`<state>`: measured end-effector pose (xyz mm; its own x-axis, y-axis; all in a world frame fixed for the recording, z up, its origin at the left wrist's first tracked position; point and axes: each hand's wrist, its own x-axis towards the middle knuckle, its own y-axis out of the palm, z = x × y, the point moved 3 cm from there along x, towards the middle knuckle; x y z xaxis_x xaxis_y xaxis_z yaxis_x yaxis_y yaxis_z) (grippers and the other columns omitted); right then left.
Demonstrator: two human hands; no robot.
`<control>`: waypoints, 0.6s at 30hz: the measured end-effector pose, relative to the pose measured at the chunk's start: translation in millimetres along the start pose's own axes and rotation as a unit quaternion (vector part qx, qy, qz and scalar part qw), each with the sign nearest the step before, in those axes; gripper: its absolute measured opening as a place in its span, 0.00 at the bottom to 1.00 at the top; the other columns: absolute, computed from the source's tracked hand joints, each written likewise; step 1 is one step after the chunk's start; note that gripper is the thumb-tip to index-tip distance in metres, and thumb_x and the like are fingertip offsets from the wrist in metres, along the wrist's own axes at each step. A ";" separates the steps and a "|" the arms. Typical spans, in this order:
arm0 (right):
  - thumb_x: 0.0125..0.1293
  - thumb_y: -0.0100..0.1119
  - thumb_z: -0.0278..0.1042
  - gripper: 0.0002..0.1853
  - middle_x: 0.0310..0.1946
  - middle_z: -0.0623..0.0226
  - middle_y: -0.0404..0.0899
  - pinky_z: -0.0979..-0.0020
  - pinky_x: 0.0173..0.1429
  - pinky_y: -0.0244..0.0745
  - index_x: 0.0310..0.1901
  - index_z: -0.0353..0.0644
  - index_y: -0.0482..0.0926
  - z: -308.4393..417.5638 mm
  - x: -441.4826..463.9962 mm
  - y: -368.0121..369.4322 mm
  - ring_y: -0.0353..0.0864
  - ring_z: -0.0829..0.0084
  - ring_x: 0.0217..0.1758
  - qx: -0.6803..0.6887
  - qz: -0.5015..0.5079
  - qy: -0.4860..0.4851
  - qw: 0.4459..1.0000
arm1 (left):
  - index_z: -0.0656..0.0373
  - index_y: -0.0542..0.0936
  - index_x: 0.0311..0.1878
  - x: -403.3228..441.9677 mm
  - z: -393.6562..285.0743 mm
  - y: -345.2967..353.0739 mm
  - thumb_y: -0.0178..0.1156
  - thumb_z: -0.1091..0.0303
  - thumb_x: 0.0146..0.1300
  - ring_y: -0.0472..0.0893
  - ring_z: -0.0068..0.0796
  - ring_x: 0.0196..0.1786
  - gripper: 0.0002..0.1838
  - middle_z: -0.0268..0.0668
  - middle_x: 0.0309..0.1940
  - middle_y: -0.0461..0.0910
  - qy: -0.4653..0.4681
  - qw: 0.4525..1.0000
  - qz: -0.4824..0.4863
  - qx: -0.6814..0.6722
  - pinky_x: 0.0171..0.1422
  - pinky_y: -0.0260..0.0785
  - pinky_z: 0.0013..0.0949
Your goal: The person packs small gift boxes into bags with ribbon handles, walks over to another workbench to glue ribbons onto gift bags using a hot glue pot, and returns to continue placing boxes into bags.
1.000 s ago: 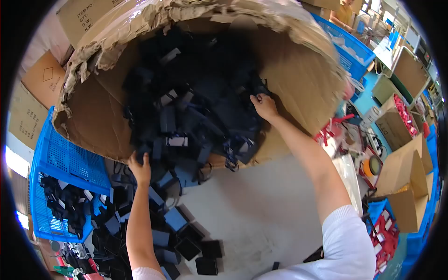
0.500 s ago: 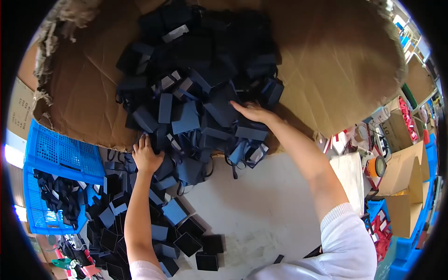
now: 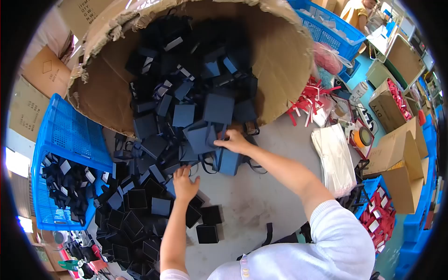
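Note:
Many dark blue boxes with ribbon loops spill from a large cardboard carton (image 3: 105,100) lying open towards me. My right hand (image 3: 236,142) is at the carton's lower edge, closed with thumb and fingers on a dark blue box (image 3: 200,138). Beside that hand, another blue box (image 3: 228,162) lies tilted on the table. My left hand (image 3: 185,185) is open, fingers a little spread, over the near edge of the spilled boxes. Just left of it sits a blue box (image 3: 161,206) among several open black box parts (image 3: 137,199); its fingertips partly hide what lies beneath.
A blue plastic crate (image 3: 70,140) at left holds small dark pieces. The white table (image 3: 261,200) extends to the right, with a plastic-wrapped white stack (image 3: 332,161), a tape roll (image 3: 362,137) and red ribbons (image 3: 308,100). A person (image 3: 355,14) is at the far right.
My view has shifted, showing more of the carton's rim. My right hand has come down out of the carton with boxes sliding towards me. My left hand has moved nearer and to the right.

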<state>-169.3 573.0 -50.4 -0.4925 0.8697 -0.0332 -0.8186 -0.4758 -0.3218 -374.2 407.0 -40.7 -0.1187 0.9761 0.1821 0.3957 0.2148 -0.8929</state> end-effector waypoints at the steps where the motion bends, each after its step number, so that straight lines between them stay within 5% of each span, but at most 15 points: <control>1: 0.49 0.65 0.52 0.23 0.27 0.57 0.82 0.65 0.42 0.76 0.33 0.36 0.83 5.1 -10.9 5.1 0.83 0.62 0.35 0.003 0.004 -0.008 1.000 | 0.59 0.74 0.54 -12.3 -6.9 0.8 0.66 0.63 0.48 0.71 0.51 0.54 0.28 0.46 0.51 0.74 -0.002 0.999 -0.006 -0.039 0.58 0.65 0.46; 6: 0.47 0.61 0.55 0.25 0.25 0.51 0.81 0.62 0.38 0.77 0.28 0.35 0.83 5.1 -71.1 42.5 0.83 0.59 0.30 -0.076 0.007 0.107 0.991 | 0.72 0.67 0.58 -78.1 -28.2 18.7 0.68 0.66 0.48 0.70 0.53 0.58 0.35 0.57 0.54 0.71 -0.071 0.978 -0.007 -0.197 0.64 0.61 0.43; 9: 0.44 0.60 0.59 0.28 0.28 0.50 0.82 0.64 0.43 0.77 0.29 0.36 0.84 2.4 -110.2 66.2 0.83 0.56 0.34 -0.078 0.009 0.172 0.982 | 0.70 0.57 0.66 -113.2 -11.5 53.3 0.66 0.72 0.48 0.68 0.48 0.63 0.42 0.55 0.60 0.66 -0.110 0.939 -0.020 -0.325 0.67 0.59 0.39; 13: 0.59 0.50 0.42 0.16 0.31 0.62 0.84 0.61 0.37 0.78 0.30 0.39 0.82 3.5 -156.2 83.6 0.84 0.67 0.33 0.157 0.093 0.277 0.943 | 0.68 0.53 0.69 -145.9 -19.0 58.6 0.64 0.74 0.48 0.64 0.50 0.65 0.45 0.57 0.63 0.61 -0.133 0.936 -0.021 -0.326 0.69 0.55 0.41; 18: 0.56 0.50 0.40 0.14 0.33 0.61 0.83 0.59 0.39 0.77 0.29 0.39 0.81 4.4 -185.6 93.9 0.84 0.65 0.33 0.197 0.101 0.258 0.940 | 0.66 0.52 0.69 -173.4 -23.8 59.8 0.64 0.76 0.47 0.59 0.55 0.67 0.46 0.58 0.63 0.59 -0.106 0.951 -0.024 -0.290 0.71 0.52 0.44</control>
<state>-156.1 366.2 -70.4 -0.5234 0.6558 -0.5440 -0.8198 -0.5616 0.1117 -308.2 251.4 -115.8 -0.3056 0.9492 0.0744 0.8133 0.3009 -0.4981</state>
